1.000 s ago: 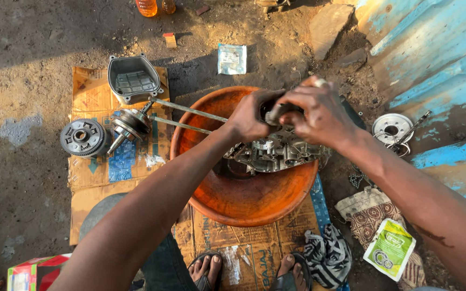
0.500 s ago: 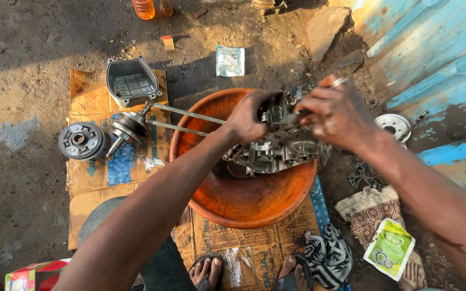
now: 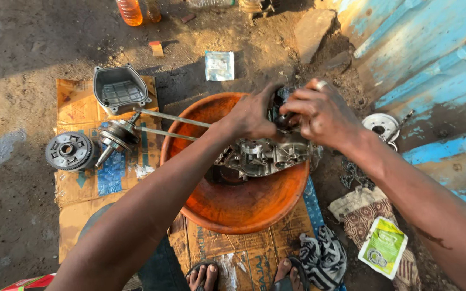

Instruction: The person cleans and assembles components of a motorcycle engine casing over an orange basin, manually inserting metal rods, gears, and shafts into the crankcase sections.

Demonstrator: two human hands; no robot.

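Since half a second ago I see both hands have drawn closer together over the far rim of the orange basin (image 3: 211, 213); the right hand (image 3: 323, 114), which was spread apart to the right, now meets the left hand (image 3: 252, 116) on the dark upper end of the engine casing (image 3: 262, 156). Both hands are closed in a grip on that upper part, fingers curled around it, and a ring shows on the right one.

Around me there is little room on the right: the blue painted wall (image 3: 432, 64) stands near, with a round metal disc (image 3: 381, 126) lying between it and the basin. On the left the cardboard sheet (image 3: 76, 194) carries a crankshaft (image 3: 117, 137), a toothed clutch wheel (image 3: 70, 152) and a grey metal cover (image 3: 118, 89), all just beside the basin. Two thin rods (image 3: 168, 124) cross the basin's left rim.

The casing is grey cast metal, ribbed and full of cavities, held tilted over the basin's inside, its lower edge near the oily bottom
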